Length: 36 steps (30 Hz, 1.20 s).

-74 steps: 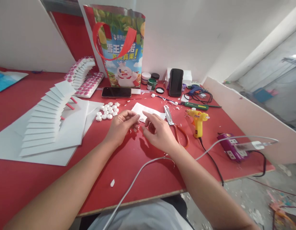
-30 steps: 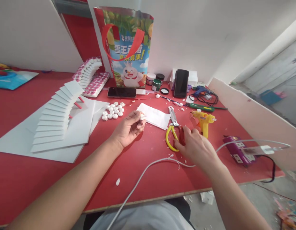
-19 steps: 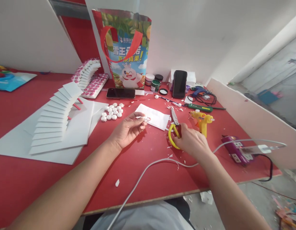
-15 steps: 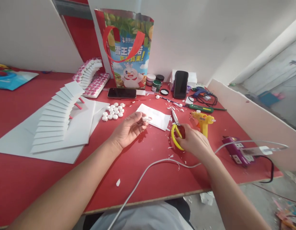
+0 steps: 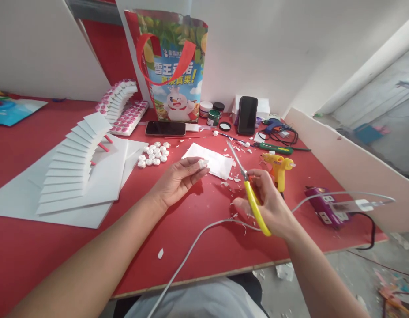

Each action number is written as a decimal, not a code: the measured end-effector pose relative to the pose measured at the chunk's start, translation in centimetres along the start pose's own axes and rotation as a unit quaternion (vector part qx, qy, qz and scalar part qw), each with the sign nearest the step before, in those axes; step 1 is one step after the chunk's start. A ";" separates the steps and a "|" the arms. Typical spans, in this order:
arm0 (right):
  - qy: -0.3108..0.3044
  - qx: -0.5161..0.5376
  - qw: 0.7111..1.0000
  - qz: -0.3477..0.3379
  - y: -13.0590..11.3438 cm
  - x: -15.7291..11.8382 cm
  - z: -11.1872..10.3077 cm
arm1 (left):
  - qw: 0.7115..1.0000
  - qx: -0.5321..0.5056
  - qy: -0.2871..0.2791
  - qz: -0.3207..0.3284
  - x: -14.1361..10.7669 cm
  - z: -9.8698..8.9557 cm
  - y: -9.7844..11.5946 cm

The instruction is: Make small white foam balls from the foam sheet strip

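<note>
Left hand (image 5: 179, 177) pinching small lumpy white piece (image 5: 202, 164) above smooth red bench (image 5: 204, 240), between near and far edges; right hand (image 5: 273, 205) curled round scissors (image 5: 253, 202), metal blades (image 5: 236, 157) toward far edge

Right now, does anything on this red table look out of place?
Yes, white scraps litter the red table beside the white paper, and one lone scrap lies nearer the front edge. They look untidy, like stray offcuts.

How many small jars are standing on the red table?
3: the white-topped jar beside the printed bag, the dark-topped jar to its right, and the green jar in front of both. More may hide behind the bag.
</note>
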State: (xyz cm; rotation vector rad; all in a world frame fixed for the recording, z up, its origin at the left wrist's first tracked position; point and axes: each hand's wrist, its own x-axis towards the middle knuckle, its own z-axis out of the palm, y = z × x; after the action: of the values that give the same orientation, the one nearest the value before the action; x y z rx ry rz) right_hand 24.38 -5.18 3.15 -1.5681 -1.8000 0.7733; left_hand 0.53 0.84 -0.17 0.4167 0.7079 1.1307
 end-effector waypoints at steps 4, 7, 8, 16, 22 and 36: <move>-0.051 -0.066 0.996 -0.043 -1.1 -0.8 1.3 | 1.000 0.001 0.003 0.002 0.1 0.1 -0.2; -0.056 -0.107 0.990 -0.070 -1.8 -0.7 1.9 | 1.000 0.001 0.004 0.011 0.1 0.1 -0.4; -0.056 -0.119 0.989 -0.075 -1.9 -0.6 2.1 | 1.000 0.002 0.002 0.015 0.0 0.2 -0.4; -0.064 -0.168 0.982 -0.059 -2.7 0.0 3.0 | 0.999 0.033 -0.029 0.030 -0.3 0.5 -0.5; -0.062 -0.172 0.981 -0.062 -2.5 0.1 3.4 | 0.999 0.045 -0.006 0.030 -0.4 0.8 -0.7; -0.028 -0.129 0.986 -0.104 -1.5 -0.1 3.7 | 0.999 0.038 0.019 0.026 -0.6 1.0 -0.8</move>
State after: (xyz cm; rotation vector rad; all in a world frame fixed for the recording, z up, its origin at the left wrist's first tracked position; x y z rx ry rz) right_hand 20.55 -5.61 1.96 -1.4947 -2.1346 0.5046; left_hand 1.61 0.08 0.23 0.4817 0.7790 1.1663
